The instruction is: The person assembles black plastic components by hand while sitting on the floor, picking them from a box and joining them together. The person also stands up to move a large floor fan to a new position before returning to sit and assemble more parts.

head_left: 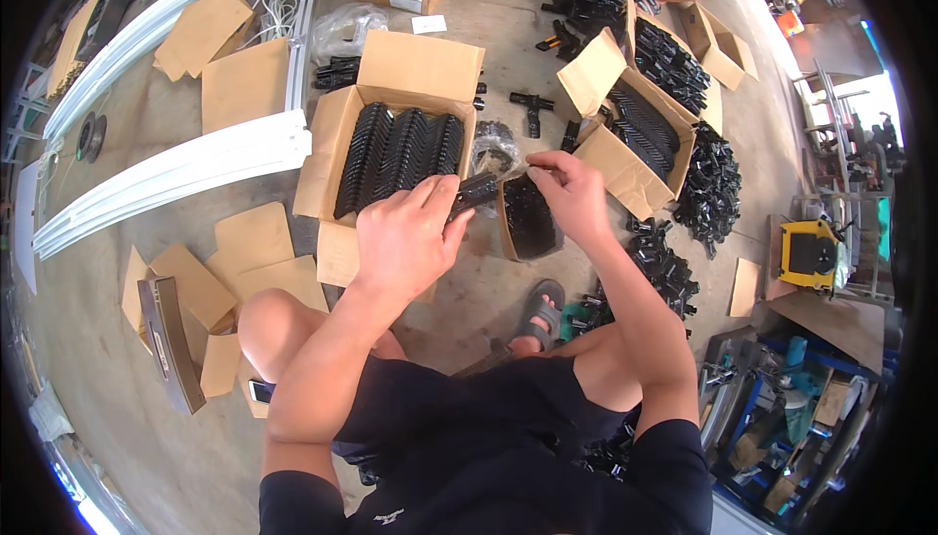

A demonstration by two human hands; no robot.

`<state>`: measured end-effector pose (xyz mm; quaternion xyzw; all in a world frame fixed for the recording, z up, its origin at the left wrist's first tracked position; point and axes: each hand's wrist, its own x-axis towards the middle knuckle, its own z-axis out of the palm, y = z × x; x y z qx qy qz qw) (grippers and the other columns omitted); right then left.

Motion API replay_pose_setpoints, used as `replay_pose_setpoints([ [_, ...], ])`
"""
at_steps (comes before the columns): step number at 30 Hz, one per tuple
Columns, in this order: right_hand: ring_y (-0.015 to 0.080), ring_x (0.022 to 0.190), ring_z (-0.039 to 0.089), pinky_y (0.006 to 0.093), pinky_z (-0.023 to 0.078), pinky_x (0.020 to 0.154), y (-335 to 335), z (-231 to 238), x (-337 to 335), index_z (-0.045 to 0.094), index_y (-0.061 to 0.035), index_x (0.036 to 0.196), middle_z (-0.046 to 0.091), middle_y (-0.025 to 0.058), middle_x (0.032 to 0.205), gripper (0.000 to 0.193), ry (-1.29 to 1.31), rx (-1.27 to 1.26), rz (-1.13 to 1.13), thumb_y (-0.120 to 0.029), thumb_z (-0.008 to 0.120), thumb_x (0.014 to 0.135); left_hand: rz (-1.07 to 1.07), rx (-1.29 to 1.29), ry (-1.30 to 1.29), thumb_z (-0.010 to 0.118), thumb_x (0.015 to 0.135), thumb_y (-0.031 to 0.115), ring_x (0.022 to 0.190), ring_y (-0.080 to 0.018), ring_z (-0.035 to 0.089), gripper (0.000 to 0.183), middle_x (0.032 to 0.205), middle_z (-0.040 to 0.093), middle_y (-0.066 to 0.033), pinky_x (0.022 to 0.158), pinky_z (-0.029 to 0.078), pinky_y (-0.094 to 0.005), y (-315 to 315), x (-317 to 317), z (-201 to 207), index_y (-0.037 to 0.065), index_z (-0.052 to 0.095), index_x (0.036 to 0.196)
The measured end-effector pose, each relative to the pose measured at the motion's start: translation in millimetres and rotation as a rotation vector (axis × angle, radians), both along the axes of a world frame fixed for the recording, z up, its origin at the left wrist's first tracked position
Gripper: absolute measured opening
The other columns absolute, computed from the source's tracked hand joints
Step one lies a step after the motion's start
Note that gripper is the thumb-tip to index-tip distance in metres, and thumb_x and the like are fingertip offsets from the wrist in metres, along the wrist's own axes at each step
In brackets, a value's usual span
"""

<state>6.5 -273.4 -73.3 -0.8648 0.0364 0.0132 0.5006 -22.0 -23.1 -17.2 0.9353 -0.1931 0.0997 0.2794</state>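
1. Head view: the left hand [405, 232] is closed around a black tubular fitting [476, 193], its thumb on the near side and fingers on the far side.
2. The fitting's long axis slants from near left to far right, its free end directed toward the right hand [569, 193].
3. The right hand, thumb and forefinger drawn together, lies just right of that end, apart from it; whether it pinches a small part cannot be told.
4. A small cardboard box [505, 227] of dark pieces stands below and between the hands, nearer the right; contact with the fingers cannot be judged.
5. Left and far, an open carton [420, 66] contains ranked black fittings [401, 154]; a second carton [604, 159] stands to the far right.
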Motion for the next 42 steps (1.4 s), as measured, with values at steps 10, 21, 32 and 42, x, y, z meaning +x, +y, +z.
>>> replay_pose_setpoints([
  [10,0.0228,0.071,0.069,0.0313,0.055,0.059,37,66,-48,0.070,-0.0069,0.104,0.069,0.0081,0.095,0.021,-0.646,-0.150,0.267,-0.001,0.073,0.084,-0.041,0.063,-0.012,0.079,0.079,0.023,0.078,-0.0247,0.072,0.036,0.103,0.073,-0.0055,0.063,0.057,-0.0349,-17,-7,-6,0.007,0.067,0.109],
  [21,0.0242,0.068,0.067,0.0334,0.055,0.055,36,43,-47,0.067,-0.0048,0.104,0.064,0.0072,0.097,0.027,-0.714,-0.317,0.380,0.000,0.071,0.077,-0.066,0.111,-0.005,0.080,0.073,0.018,0.075,-0.0230,0.072,0.039,0.101,0.073,-0.0036,0.061,0.056,-0.0350,-27,-13,-8,0.008,0.067,0.108],
  [32,0.0255,0.070,0.067,0.0354,0.056,0.056,42,42,-47,0.066,-0.0048,0.105,0.062,0.0074,0.096,0.026,-0.592,-0.395,0.382,-0.004,0.070,0.079,-0.068,0.099,-0.001,0.079,0.072,0.015,0.075,-0.0225,0.072,0.037,0.099,0.073,-0.0031,0.060,0.056,-0.0348,-28,-12,-11,0.009,0.067,0.106],
  [42,0.0144,0.073,0.064,0.0281,0.053,0.065,11,24,-22,0.067,0.0012,0.106,0.066,0.0018,0.088,0.017,0.029,0.615,-0.199,-0.010,0.068,0.093,0.015,-0.242,0.140,0.080,0.080,0.017,0.077,-0.0211,0.073,0.034,0.096,0.075,-0.0094,0.069,0.057,-0.0303,-18,-6,-8,0.001,0.072,0.108],
])
